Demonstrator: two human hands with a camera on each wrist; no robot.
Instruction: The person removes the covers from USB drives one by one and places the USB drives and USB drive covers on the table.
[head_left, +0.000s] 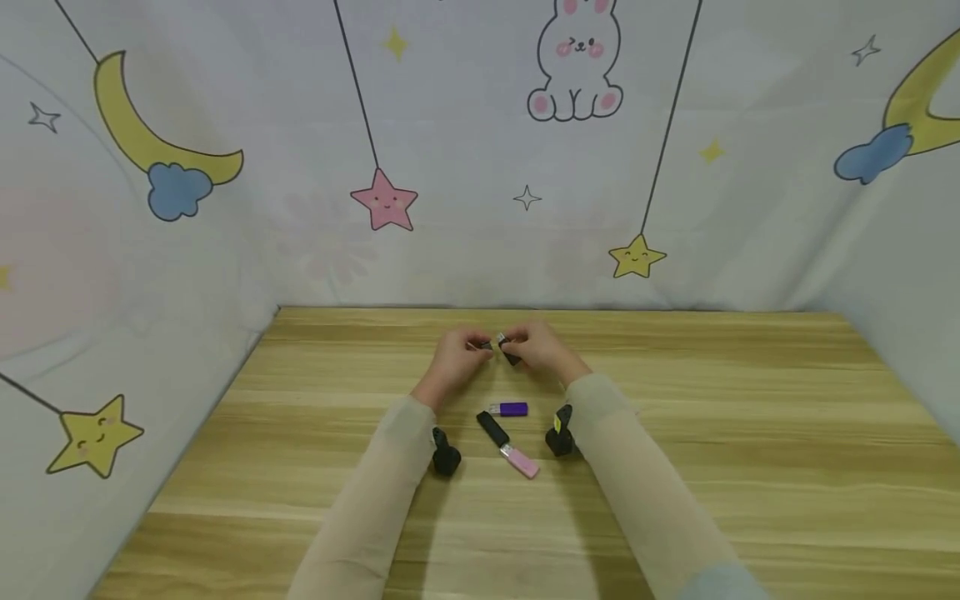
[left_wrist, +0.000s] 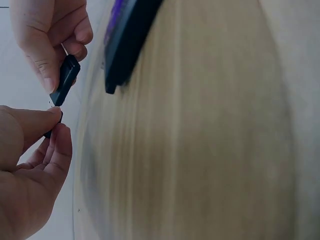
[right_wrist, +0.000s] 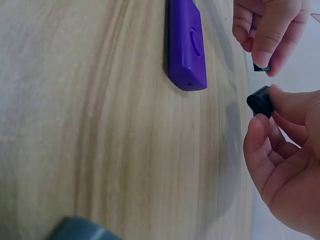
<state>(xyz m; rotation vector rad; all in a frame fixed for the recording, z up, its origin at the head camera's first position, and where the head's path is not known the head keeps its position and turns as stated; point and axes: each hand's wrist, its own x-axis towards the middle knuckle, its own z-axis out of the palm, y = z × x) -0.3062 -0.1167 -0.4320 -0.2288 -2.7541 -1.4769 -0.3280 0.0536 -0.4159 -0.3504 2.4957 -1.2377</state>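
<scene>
A white cloth backdrop (head_left: 465,100) printed with moons, stars and a rabbit rose behind the far edge of the pale wood-grain table (head_left: 750,408) and closed in its left and right edges. Over the table lay a cream left sleeve (head_left: 375,492) and a cream right sleeve (head_left: 645,475). The left hand (head_left: 456,357) and right hand (head_left: 546,350) met near the far edge, slightly closer to the far left corner than the far right. A black left wrist device (head_left: 446,457) and a black right wrist device (head_left: 560,435) flanked three loose pieces: a long black plastic bar (head_left: 492,429), a pink plastic USB stick (head_left: 522,463) in line with it, farther from the far edge, and a purple plastic USB stick (head_left: 513,409) closest to that edge.

The right hand pinched a black rectangular USB stick (left_wrist: 66,80), its metal plug toward the left; the left hand pinched a small black piece (right_wrist: 262,68), mostly covered by fingers, its kind unclear. In the left wrist view the bar blocked most of the purple stick. Whether bar and pink plug touched could not be told. The table's near edge was cut off.
</scene>
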